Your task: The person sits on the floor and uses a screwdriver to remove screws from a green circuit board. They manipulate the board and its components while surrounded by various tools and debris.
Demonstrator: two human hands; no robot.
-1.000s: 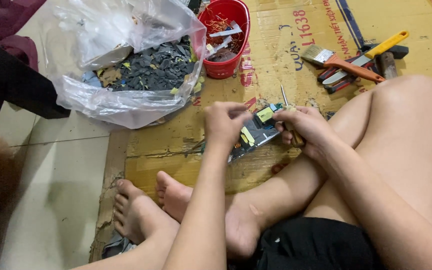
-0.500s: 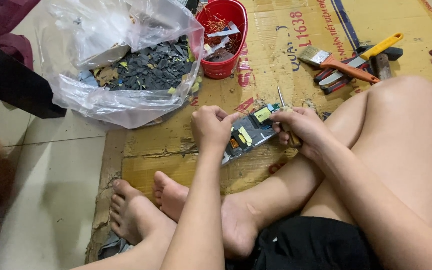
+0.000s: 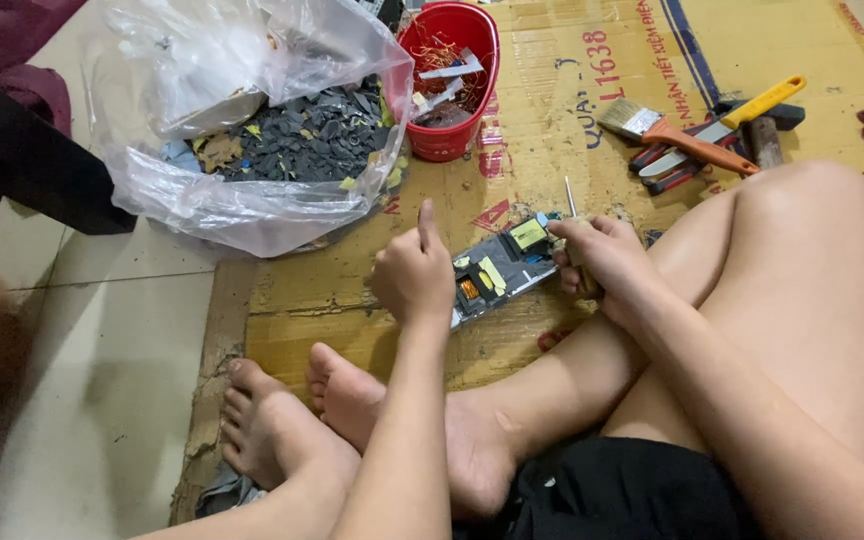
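The person sits cross-legged on flattened cardboard (image 3: 572, 100), and near the middle of the frame a grey circuit board (image 3: 497, 272) with yellow parts lies tilted between the two hands; the left hand (image 3: 414, 275) is curled into a loose fist on the board's near end, thumb sticking up, pinning it down; the right hand (image 3: 602, 255) is closed round a thin metal tool (image 3: 570, 197) whose tip stands up just above the board's far end; whether the tip touches a part I cannot tell.

To my eye the work is prying pieces off the board; it would go best with the left hand pressing flat and firm so the board cannot skid, the tool worked low under a part rather than stabbed, and the fingers kept out of its line.

Upper left sits a clear plastic bag (image 3: 252, 130) of dark scraps; beside it, at top centre, a red bucket (image 3: 452, 80) with wire bits; upper right, well apart from the hands, a paintbrush (image 3: 672, 135) and a yellow-handled tool (image 3: 752, 108); bare feet (image 3: 302, 430) rest at the lower left.
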